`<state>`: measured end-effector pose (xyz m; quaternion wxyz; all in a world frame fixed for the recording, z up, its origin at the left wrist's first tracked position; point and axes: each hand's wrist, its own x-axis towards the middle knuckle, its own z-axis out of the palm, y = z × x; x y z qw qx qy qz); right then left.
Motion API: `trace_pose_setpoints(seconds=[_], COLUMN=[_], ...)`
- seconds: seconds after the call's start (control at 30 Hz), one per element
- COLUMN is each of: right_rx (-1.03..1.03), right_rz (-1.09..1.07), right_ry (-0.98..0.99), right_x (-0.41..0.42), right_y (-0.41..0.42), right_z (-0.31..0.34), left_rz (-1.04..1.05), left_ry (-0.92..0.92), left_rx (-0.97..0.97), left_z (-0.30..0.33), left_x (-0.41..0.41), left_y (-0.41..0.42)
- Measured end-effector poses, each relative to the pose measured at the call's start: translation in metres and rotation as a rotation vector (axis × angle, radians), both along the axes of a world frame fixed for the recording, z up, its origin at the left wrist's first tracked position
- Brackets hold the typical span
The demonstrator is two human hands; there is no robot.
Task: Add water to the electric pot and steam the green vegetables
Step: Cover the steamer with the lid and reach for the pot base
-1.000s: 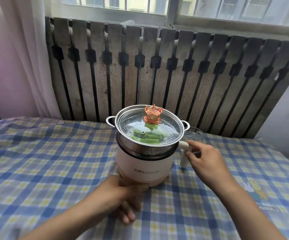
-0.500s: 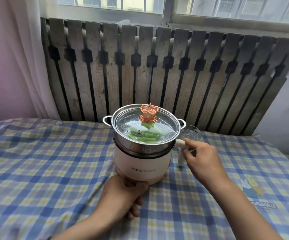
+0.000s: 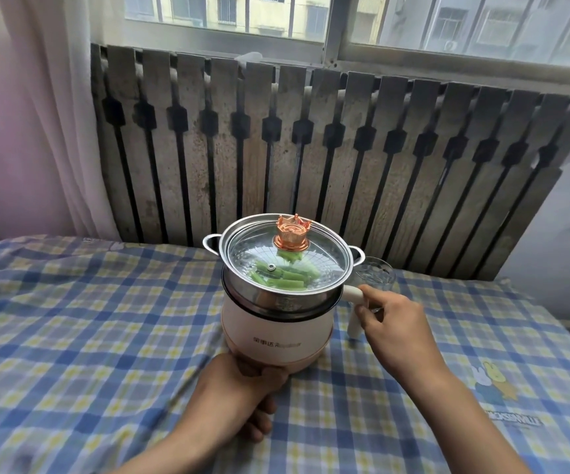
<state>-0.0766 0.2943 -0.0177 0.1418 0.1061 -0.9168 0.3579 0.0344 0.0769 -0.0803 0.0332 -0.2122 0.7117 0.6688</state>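
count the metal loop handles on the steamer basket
2: one loop handle on the steamer basket's left rim, one on its right rim, near the glass.

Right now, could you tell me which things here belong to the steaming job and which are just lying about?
Job: electric pot, steamer basket, glass lid, green vegetables, left hand, right hand.
Lying about: drinking glass, checked cloth.

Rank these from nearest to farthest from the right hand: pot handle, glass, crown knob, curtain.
1. Pot handle: touched by the right hand.
2. Glass: just behind the handle.
3. Crown knob: atop the lid, further left.
4. Curtain: far left.
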Motion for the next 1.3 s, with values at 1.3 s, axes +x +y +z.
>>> trace_pose_setpoints(seconds=[1.3], right_rx=[0.127], right_rz=[-0.077], right_ry=[0.039], right_x=[0.004], right_y=[-0.015], right_z=[-0.007], left_rz=[-0.032], left_ry=[-0.081], left_rx=[0.086], left_z=[0.02], left_x=[0.007], left_y=[0.011])
